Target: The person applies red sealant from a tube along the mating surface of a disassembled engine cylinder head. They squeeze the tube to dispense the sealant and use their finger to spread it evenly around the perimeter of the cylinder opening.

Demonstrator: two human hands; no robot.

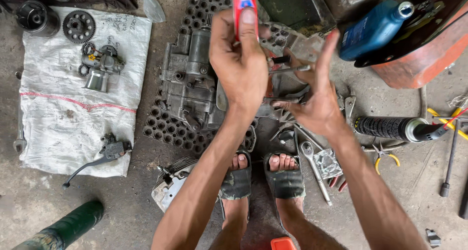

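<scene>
My left hand (241, 60) is raised and closed around a red tube (243, 1) with a blue mark, thumb pressed on it. My right hand (314, 94) is beside it with fingers spread, and a thin metal rod (287, 69) lies between its fingertips; the grip is unclear. Under both hands a grey engine casing (187, 79) rests on a black perforated rubber mat (168, 130). My feet in dark sandals (285, 179) stand at the mat's near edge.
A white sack (63, 123) at left carries a gear, small parts and a brake lever (97, 160). A blue oil bottle (373, 28) lies in an orange tray at upper right. A black spray can (395, 128), spanners, pliers and a green cylinder (68, 228) lie on the concrete floor.
</scene>
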